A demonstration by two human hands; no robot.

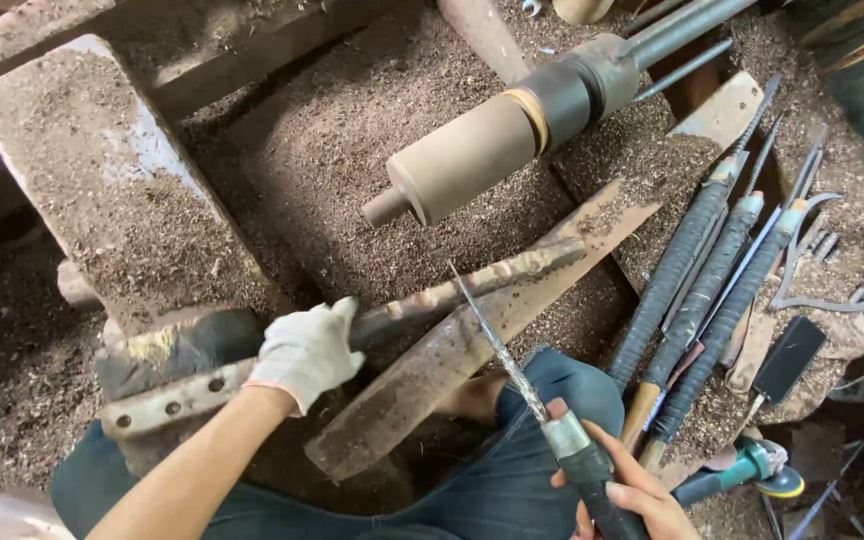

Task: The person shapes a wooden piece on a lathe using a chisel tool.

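Two hands work here, one gloved and one bare. Far left, a big wooden block (102,190) lies under a thick coat of sawdust, as does the ground around it, so turning goes on here as a matter of course. Just below it the left hand (304,352), in a white glove, is closed around a dark metal bar (472,285) that runs up to the right; the grip looks meant to keep the bar steady as a rest for a tool. Under the bar a long wooden plank (512,300) slants the same way, propping it. The chisel (502,350) crosses above the bar, its thin blade pointing up and left toward the wooden cylinder (467,155), which sits on a metal shaft (602,80) and hangs clear of the sawdust, so it can spin freely. Blade tip and cylinder are well apart. The right hand (632,495), bare, wraps its fingers around the chisel's dark handle at the lower edge, holding it low by the person's knee. Further right, three more long chisels (702,290) lie side by side on the plank, handles toward the person, within easy reach. Beyond them a small dark phone (790,358) and curved metal hooks (832,300) rest on the sawdust.
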